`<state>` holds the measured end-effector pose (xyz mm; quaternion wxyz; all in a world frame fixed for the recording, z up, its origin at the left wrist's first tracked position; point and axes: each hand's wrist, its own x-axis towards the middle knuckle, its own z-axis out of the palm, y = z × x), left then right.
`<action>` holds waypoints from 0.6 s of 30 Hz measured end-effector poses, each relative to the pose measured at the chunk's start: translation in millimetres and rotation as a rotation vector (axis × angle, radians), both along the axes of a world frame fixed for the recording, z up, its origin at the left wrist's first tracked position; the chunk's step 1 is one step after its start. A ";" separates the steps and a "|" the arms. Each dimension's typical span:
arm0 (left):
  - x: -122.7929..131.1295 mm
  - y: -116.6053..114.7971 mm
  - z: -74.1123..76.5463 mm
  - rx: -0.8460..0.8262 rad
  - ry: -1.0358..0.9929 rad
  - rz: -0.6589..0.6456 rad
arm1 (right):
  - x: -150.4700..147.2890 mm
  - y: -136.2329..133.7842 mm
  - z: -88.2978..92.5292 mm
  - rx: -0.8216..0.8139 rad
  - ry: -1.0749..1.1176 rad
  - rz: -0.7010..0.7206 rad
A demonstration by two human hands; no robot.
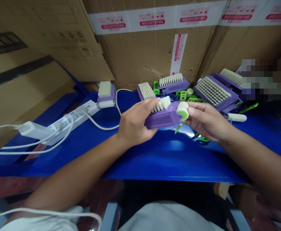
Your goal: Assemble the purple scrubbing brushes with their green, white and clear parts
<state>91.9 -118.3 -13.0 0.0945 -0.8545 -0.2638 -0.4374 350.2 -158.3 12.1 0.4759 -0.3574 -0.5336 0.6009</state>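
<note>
My left hand is closed round a purple brush body with white bristles, held just above the blue table. At the brush's right end sits a round white and green cap. My right hand pinches that cap with thumb and fingers. Both hands meet over the middle of the table.
Several more purple brushes and loose green parts lie at the back right, and one brush stands at the back left. A white power strip with cables lies on the left. Cardboard boxes wall the back.
</note>
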 end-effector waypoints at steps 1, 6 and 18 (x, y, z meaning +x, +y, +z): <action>-0.3 0.2 -0.3 -0.006 0.005 0.006 | -0.1 -0.1 0.0 -0.001 -0.002 -0.002; -0.7 0.7 -0.8 -0.009 0.006 0.004 | -0.5 -0.4 -0.4 -0.007 -0.001 -0.006; -0.5 0.2 -0.2 0.001 0.021 0.024 | -3.0 0.8 -3.0 0.006 0.005 -0.013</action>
